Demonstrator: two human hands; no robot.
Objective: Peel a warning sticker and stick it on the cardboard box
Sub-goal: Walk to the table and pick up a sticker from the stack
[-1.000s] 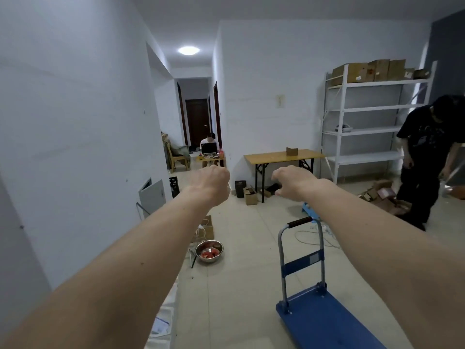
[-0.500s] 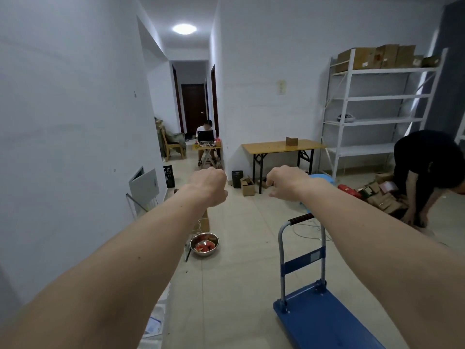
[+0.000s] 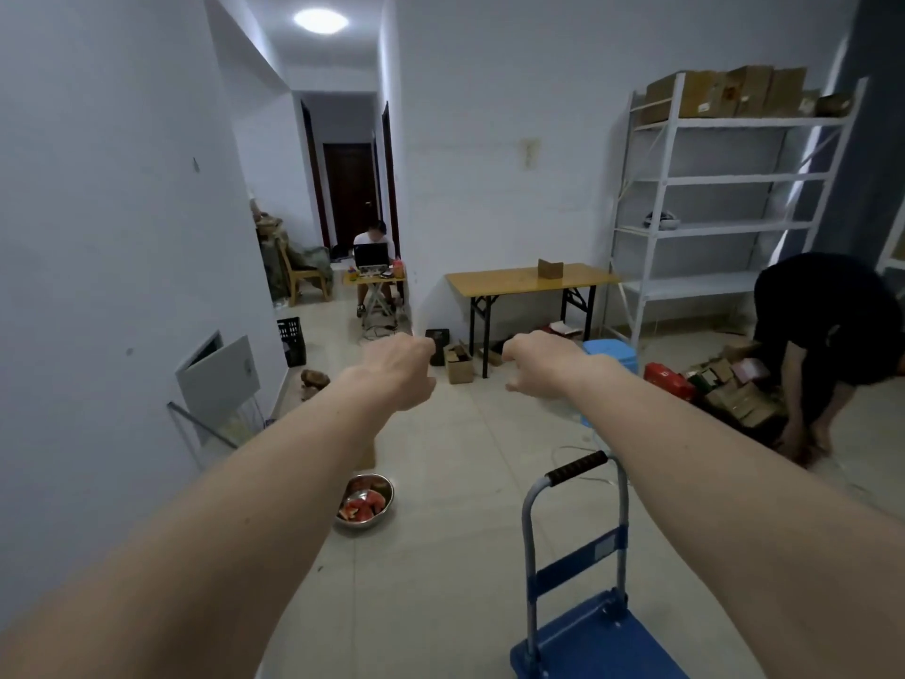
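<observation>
Both my arms stretch straight out in front of me at chest height. My left hand [image 3: 400, 370] and my right hand [image 3: 541, 364] hang with the fingers curled down into loose fists, and I see nothing in either. A small cardboard box [image 3: 550, 269] stands far off on a wooden folding table [image 3: 494, 280]. More cardboard boxes [image 3: 705, 93] line the top of a white shelf rack, and a pile of boxes [image 3: 734, 389] lies on the floor at the right. No warning sticker is visible.
A blue hand trolley [image 3: 583, 595] stands close at the lower right. A metal bowl [image 3: 365, 502] with red pieces sits on the floor. One person in black [image 3: 827, 330] bends over the box pile at the right. Another sits at a laptop [image 3: 373, 254] down the corridor.
The view has tilted down and moved forward, so the room looks nearer. The person in black has bent down to the floor pile. My hands stay outstretched and curled.
</observation>
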